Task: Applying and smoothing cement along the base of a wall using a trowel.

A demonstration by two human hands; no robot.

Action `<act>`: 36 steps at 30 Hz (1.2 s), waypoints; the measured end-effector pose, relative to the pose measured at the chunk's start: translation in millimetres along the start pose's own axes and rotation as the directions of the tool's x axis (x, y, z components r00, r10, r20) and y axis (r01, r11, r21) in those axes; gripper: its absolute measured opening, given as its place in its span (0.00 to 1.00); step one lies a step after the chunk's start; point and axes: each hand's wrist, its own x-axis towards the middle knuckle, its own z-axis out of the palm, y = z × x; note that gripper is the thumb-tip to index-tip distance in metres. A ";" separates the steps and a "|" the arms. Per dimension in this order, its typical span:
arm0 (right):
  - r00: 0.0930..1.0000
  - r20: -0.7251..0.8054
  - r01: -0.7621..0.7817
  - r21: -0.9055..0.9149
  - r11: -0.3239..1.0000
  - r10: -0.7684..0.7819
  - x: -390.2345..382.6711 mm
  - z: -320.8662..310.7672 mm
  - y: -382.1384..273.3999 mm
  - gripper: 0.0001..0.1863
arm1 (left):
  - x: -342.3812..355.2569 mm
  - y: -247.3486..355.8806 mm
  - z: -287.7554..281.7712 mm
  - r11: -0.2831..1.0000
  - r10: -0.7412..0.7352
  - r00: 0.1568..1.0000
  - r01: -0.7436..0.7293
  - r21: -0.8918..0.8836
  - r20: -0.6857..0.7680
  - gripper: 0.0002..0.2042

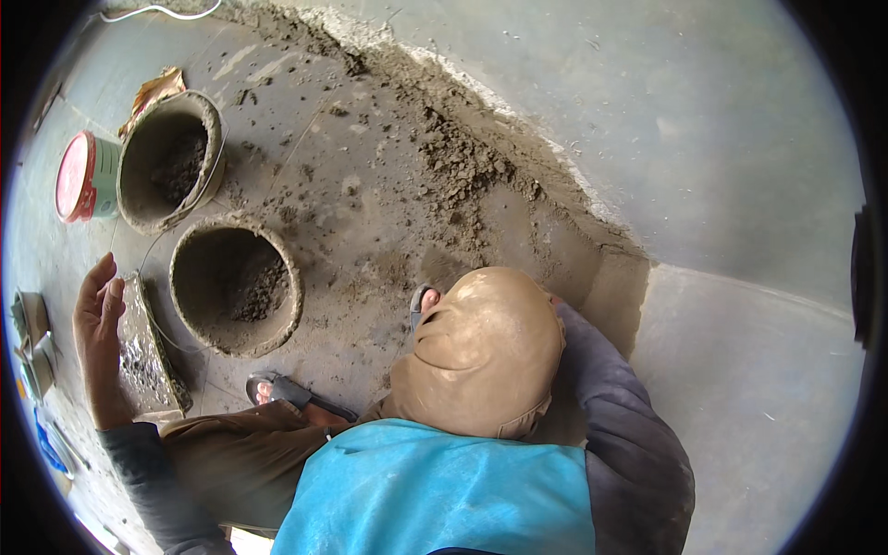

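My left hand (100, 338) is raised at the far left, fingers stretched out and holding nothing. Closest to it is a flat, mortar-smeared board (148, 356) on the floor. Two mortar-crusted buckets stand just beyond: the nearer bucket (294, 287) and the farther bucket (129, 176) each have grey-brown mortar inside. My right arm (624, 398) reaches down past my bent knee (486, 356), which hides the right hand and anything in it. Loose mortar (467, 166) lies in clumps along the foot of the wall (703, 120).
A pale green bucket with a red lid (74, 176) stands beside the farther bucket, near a torn brown wrapper (159, 88). Small containers (35, 319) sit at the left edge. My sandalled foot (291, 393) rests on the mortar-strewn floor (342, 213). A white cable (162, 11) runs across the top left.
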 end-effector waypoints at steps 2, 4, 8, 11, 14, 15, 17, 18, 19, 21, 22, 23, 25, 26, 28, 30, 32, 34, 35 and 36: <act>0.991 0.093 0.095 -0.033 0.995 -0.092 29.4 -13.1 4.1 0.17 | 6.6 -0.7 4.9 1.000 -0.015 1.000 0.015 0.018 -0.003 0.27; 0.941 0.129 -0.307 -0.053 0.950 0.312 61.7 -26.7 23.4 0.19 | 8.8 1.4 9.8 0.998 -0.064 0.998 0.064 0.000 -0.014 0.28; 0.875 -0.111 -0.467 0.063 0.882 0.471 93.0 -88.7 9.7 0.23 | 0.2 -4.2 10.1 0.996 -0.093 0.994 0.093 -0.003 -0.056 0.25; 0.865 -0.221 -0.472 -0.053 0.880 0.450 116.1 -117.0 6.2 0.25 | 2.1 -4.1 15.7 0.988 -0.152 0.987 0.153 0.025 -0.050 0.25; 0.923 -0.324 -0.328 -0.376 0.867 0.208 123.0 -110.7 14.3 0.26 | 5.4 -1.4 32.4 0.927 -0.374 0.927 0.374 0.019 0.013 0.29; 0.890 -0.432 -0.304 -0.321 0.897 0.147 119.3 -96.4 13.5 0.25 | 2.3 2.1 44.8 0.889 -0.458 0.889 0.459 -0.017 0.022 0.31; 0.880 -0.452 -0.314 -0.328 0.891 0.144 115.3 -82.1 1.1 0.24 | 0.3 0.6 58.4 0.823 -0.560 0.825 0.564 -0.064 0.076 0.35; 0.865 -0.477 -0.338 -0.323 0.884 0.156 114.6 -73.7 -8.7 0.23 | -1.9 -12.7 60.5 0.800 -0.586 0.802 0.595 -0.074 0.119 0.37; 0.880 -0.462 -0.304 -0.363 0.881 0.113 113.5 -70.5 -20.9 0.23 | 2.2 -40.6 60.3 0.774 -0.596 0.785 0.618 -0.138 0.172 0.38; 0.903 -0.427 -0.239 -0.423 0.874 0.040 107.0 -68.9 -51.2 0.23 | 3.4 -54.4 54.7 0.680 -0.679 0.706 0.708 -0.191 0.200 0.39; 0.911 -0.412 -0.207 -0.440 0.874 0.008 102.3 -69.9 -69.1 0.23 | 2.0 -34.4 61.5 0.613 -0.749 0.639 0.768 -0.186 0.174 0.39; 0.919 -0.391 -0.148 -0.454 0.878 -0.047 99.6 -72.9 -74.9 0.23 | 1.6 -25.4 62.3 0.651 -0.714 0.657 0.750 -0.115 0.241 0.37; 0.932 -0.337 -0.040 -0.465 0.884 -0.135 100.9 -64.6 -111.8 0.23 | 9.1 -39.4 73.6 0.597 -0.722 0.627 0.778 -0.196 0.293 0.33; 0.944 -0.286 0.012 -0.473 0.881 -0.167 97.1 -62.1 -141.6 0.22 | 11.6 -54.8 82.7 0.492 -0.755 0.589 0.800 -0.343 0.290 0.32; 0.951 -0.237 0.063 -0.478 0.876 -0.197 94.9 -52.7 -183.8 0.22 | 7.3 -39.4 80.5 0.546 -0.688 0.635 0.772 -0.326 0.351 0.30; 0.873 -0.156 0.271 -0.632 0.726 -0.462 104.1 -29.5 -224.1 0.19 | 3.5 -24.7 78.0 0.610 -0.600 0.677 0.732 -0.305 0.426 0.29; 0.694 -0.036 0.413 -0.799 0.438 -0.719 126.1 -7.2 -227.5 0.16 | 4.3 -13.3 84.2 0.666 -0.534 0.726 0.677 -0.312 0.433 0.27; 0.538 0.087 0.400 -0.902 0.163 -0.838 137.6 12.7 -240.3 0.14 | 6.2 -11.1 84.3 0.746 -0.409 0.774 0.589 -0.311 0.484 0.25; 0.514 0.055 0.419 -0.887 0.195 -0.856 142.1 18.2 -240.2 0.14 | 4.0 -1.3 85.1 0.778 -0.349 0.787 0.546 -0.311 0.509 0.24; 0.487 0.022 0.442 -0.868 0.225 -0.873 146.8 22.1 -236.8 0.15 | -8.5 10.0 82.8 0.821 -0.320 0.842 0.475 -0.315 0.435 0.24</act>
